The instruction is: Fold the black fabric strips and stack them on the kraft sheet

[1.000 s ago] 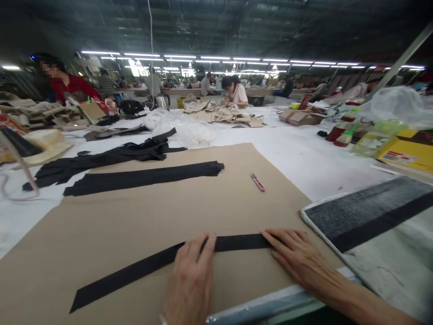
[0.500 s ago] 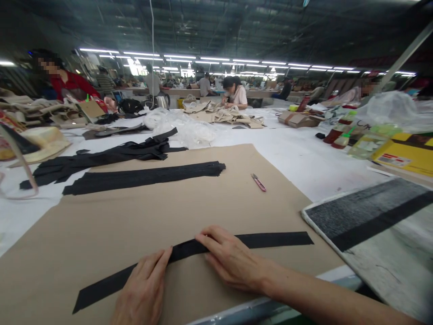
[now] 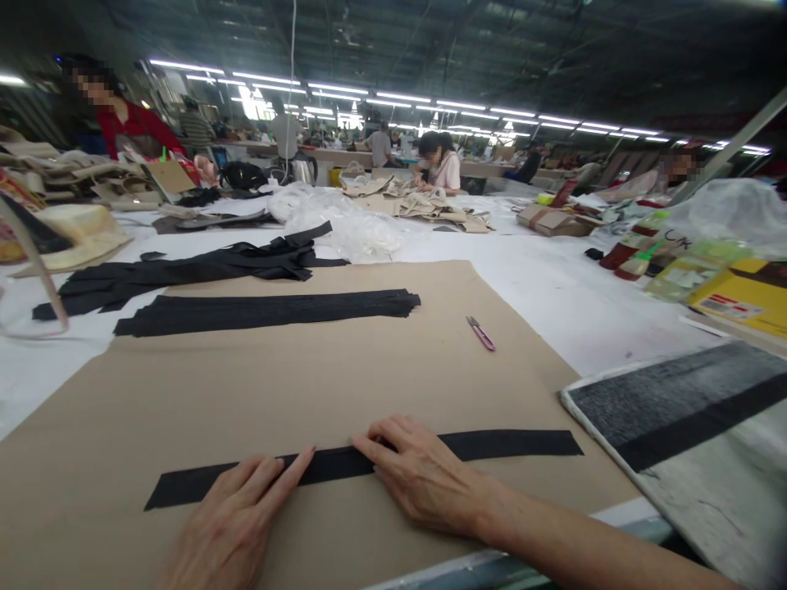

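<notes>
A long black fabric strip lies flat across the near part of a tan paper sheet. My left hand rests on the strip's left half, fingers stretched out flat. My right hand presses flat on the strip's middle, fingers spread. Neither hand holds anything. Farther back on the sheet lies a stack of black strips.
Small pink-handled snips lie on the sheet's right side. A loose heap of black fabric sits behind the stack. A grey board with a black strip is at right, a yellow box and bottles beyond. Other people work at far tables.
Both hands slid leftward along the strip. The strip's left end has come up, so it now lies nearly straight instead of slanting toward me.
</notes>
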Demonstrator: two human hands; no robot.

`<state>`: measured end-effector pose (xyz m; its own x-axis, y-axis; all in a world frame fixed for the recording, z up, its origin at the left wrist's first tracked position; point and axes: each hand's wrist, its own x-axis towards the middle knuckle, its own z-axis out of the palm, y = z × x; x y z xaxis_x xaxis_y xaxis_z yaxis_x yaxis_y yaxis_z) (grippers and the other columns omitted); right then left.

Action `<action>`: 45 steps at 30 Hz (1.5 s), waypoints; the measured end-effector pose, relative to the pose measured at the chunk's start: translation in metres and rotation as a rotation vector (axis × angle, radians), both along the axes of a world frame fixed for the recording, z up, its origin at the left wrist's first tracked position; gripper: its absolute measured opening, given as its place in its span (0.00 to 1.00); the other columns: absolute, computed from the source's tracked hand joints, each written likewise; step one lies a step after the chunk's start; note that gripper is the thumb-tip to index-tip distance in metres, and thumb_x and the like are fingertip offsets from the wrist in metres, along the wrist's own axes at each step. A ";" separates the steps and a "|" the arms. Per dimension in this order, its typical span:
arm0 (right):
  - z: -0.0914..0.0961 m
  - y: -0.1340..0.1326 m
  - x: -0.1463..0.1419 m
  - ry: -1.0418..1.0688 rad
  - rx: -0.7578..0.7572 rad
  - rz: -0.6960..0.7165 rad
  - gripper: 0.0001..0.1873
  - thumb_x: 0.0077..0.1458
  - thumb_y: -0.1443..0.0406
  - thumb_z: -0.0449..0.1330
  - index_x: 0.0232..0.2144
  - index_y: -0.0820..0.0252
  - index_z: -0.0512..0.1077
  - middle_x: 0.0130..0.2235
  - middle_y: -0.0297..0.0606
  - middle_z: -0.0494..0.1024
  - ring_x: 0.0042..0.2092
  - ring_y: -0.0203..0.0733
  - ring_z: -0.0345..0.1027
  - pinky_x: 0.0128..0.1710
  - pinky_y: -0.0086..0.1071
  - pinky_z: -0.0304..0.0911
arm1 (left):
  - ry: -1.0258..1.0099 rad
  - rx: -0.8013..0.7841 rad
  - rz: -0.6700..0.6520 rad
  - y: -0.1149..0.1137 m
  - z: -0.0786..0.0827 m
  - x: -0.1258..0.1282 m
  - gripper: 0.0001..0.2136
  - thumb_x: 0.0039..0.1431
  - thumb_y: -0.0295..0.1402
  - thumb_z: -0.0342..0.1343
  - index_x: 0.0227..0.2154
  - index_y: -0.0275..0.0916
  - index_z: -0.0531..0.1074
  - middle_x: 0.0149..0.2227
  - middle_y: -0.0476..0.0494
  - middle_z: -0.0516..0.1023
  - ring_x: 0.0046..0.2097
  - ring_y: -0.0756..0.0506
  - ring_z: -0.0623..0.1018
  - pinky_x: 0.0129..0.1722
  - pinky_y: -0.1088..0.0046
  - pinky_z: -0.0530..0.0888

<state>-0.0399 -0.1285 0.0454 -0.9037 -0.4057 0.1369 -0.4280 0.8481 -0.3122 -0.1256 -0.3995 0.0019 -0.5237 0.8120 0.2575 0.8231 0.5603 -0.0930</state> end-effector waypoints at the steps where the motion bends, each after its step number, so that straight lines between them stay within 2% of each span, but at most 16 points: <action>1: 0.001 0.000 -0.001 -0.010 0.020 0.004 0.23 0.59 0.71 0.49 0.58 0.60 0.58 0.46 0.43 0.67 0.43 0.41 0.59 0.48 0.36 0.59 | -0.026 -0.018 0.007 0.004 0.004 0.001 0.38 0.52 0.16 0.43 0.63 0.54 0.45 0.42 0.53 0.74 0.43 0.48 0.72 0.47 0.72 0.68; 6: 0.003 -0.001 -0.002 -0.045 0.100 0.028 0.24 0.59 0.69 0.50 0.58 0.55 0.57 0.46 0.41 0.66 0.42 0.41 0.57 0.48 0.35 0.57 | -0.068 -0.099 0.037 0.016 0.018 0.002 0.39 0.52 0.15 0.41 0.61 0.63 0.43 0.40 0.51 0.73 0.39 0.47 0.71 0.43 0.67 0.69; 11: 0.005 -0.001 -0.004 -0.042 0.149 0.044 0.24 0.58 0.69 0.51 0.57 0.56 0.58 0.46 0.41 0.66 0.42 0.41 0.56 0.46 0.35 0.55 | -0.076 -0.128 0.026 0.015 0.017 -0.002 0.39 0.52 0.17 0.41 0.61 0.64 0.42 0.40 0.50 0.73 0.39 0.45 0.72 0.43 0.64 0.70; 16: 0.011 -0.002 -0.004 0.000 0.198 0.092 0.23 0.60 0.69 0.50 0.57 0.59 0.58 0.44 0.40 0.68 0.43 0.42 0.57 0.45 0.36 0.54 | -0.053 -0.096 0.058 0.014 0.017 -0.003 0.38 0.51 0.15 0.41 0.59 0.64 0.53 0.40 0.48 0.73 0.41 0.46 0.73 0.44 0.65 0.71; 18: 0.011 -0.002 -0.003 0.015 0.208 0.105 0.23 0.60 0.69 0.50 0.58 0.60 0.57 0.44 0.40 0.68 0.43 0.43 0.57 0.44 0.37 0.54 | -0.017 -0.028 0.048 0.021 0.017 0.000 0.37 0.49 0.14 0.42 0.58 0.59 0.57 0.43 0.48 0.73 0.43 0.47 0.72 0.45 0.67 0.70; 22: 0.008 -0.002 -0.001 0.044 0.231 0.095 0.22 0.60 0.69 0.50 0.57 0.63 0.58 0.44 0.41 0.69 0.44 0.43 0.57 0.47 0.39 0.53 | 0.100 0.147 -0.073 0.049 0.009 0.014 0.30 0.48 0.15 0.42 0.55 0.40 0.63 0.49 0.45 0.72 0.49 0.46 0.70 0.48 0.69 0.69; 26: 0.005 -0.001 -0.001 0.063 0.239 0.094 0.21 0.61 0.69 0.49 0.56 0.63 0.58 0.45 0.42 0.69 0.45 0.43 0.57 0.50 0.43 0.51 | 0.134 0.149 -0.091 0.065 -0.006 0.027 0.28 0.47 0.14 0.43 0.53 0.31 0.64 0.47 0.42 0.74 0.48 0.45 0.71 0.49 0.69 0.69; 30: 0.002 0.006 0.004 0.044 0.216 0.072 0.22 0.62 0.69 0.48 0.58 0.62 0.56 0.45 0.42 0.69 0.46 0.43 0.58 0.52 0.43 0.50 | 0.141 0.079 -0.044 0.056 -0.012 0.030 0.30 0.48 0.15 0.43 0.57 0.33 0.60 0.50 0.43 0.73 0.50 0.45 0.70 0.51 0.70 0.68; 34: -0.001 0.024 0.017 0.029 0.217 0.005 0.22 0.62 0.69 0.47 0.59 0.61 0.56 0.47 0.43 0.68 0.47 0.44 0.59 0.53 0.44 0.48 | 0.106 0.041 -0.047 0.049 -0.012 0.029 0.32 0.49 0.15 0.44 0.59 0.36 0.56 0.51 0.45 0.72 0.51 0.46 0.69 0.52 0.71 0.67; 38: -0.005 0.040 0.031 0.055 0.243 -0.025 0.23 0.61 0.71 0.47 0.59 0.60 0.57 0.48 0.44 0.68 0.47 0.45 0.59 0.53 0.45 0.47 | 0.060 0.030 0.020 0.057 -0.003 0.035 0.33 0.51 0.14 0.43 0.61 0.41 0.54 0.52 0.45 0.72 0.51 0.46 0.70 0.52 0.69 0.68; 41: -0.011 0.045 0.034 0.126 0.261 -0.024 0.25 0.58 0.73 0.47 0.58 0.61 0.60 0.48 0.44 0.69 0.47 0.45 0.60 0.52 0.44 0.49 | -0.059 -0.017 0.076 0.068 0.009 0.042 0.33 0.51 0.15 0.43 0.60 0.46 0.56 0.51 0.45 0.73 0.50 0.44 0.71 0.50 0.65 0.70; 43: -0.016 0.046 0.033 0.190 0.276 -0.020 0.27 0.56 0.75 0.46 0.58 0.60 0.60 0.47 0.44 0.70 0.47 0.44 0.61 0.52 0.44 0.50 | -0.131 -0.027 0.105 0.070 0.013 0.043 0.32 0.52 0.16 0.43 0.60 0.45 0.57 0.51 0.46 0.73 0.50 0.45 0.71 0.51 0.65 0.70; 45: -0.021 0.048 0.031 0.250 0.295 -0.006 0.29 0.54 0.76 0.46 0.58 0.59 0.60 0.47 0.43 0.70 0.46 0.45 0.61 0.52 0.45 0.51 | -0.149 -0.024 0.156 0.063 0.011 0.040 0.31 0.52 0.17 0.43 0.60 0.43 0.57 0.53 0.47 0.72 0.53 0.46 0.70 0.54 0.66 0.68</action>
<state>-0.0090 -0.0804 0.0241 -0.8599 -0.4549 0.2317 -0.4545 0.8888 0.0584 -0.0853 -0.3364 0.0130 -0.6744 0.7231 0.1496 0.7322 0.6811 0.0085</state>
